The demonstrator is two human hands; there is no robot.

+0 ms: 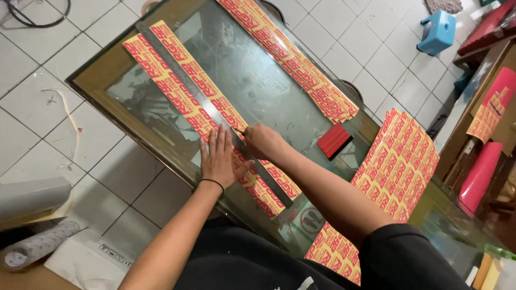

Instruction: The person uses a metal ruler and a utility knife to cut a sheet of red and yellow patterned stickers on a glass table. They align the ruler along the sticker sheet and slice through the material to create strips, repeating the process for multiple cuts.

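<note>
A long metal ruler [185,75] lies lengthwise on a strip of yellow stickers with red print [172,86] on the glass table [258,80]. My left hand [219,158] lies flat, fingers spread, pressing the ruler and strip down. My right hand [262,140] is closed around a small cutting tool whose tip sits against the ruler's edge; the tool is mostly hidden by the fingers.
A stack of cut sticker strips [290,56] lies along the far edge. A red squeegee [334,140] sits mid-table. A large uncut sticker sheet [392,166] lies to the right. A blue stool [438,31], red rolls [481,172] and grey rolls [32,196] surround the table.
</note>
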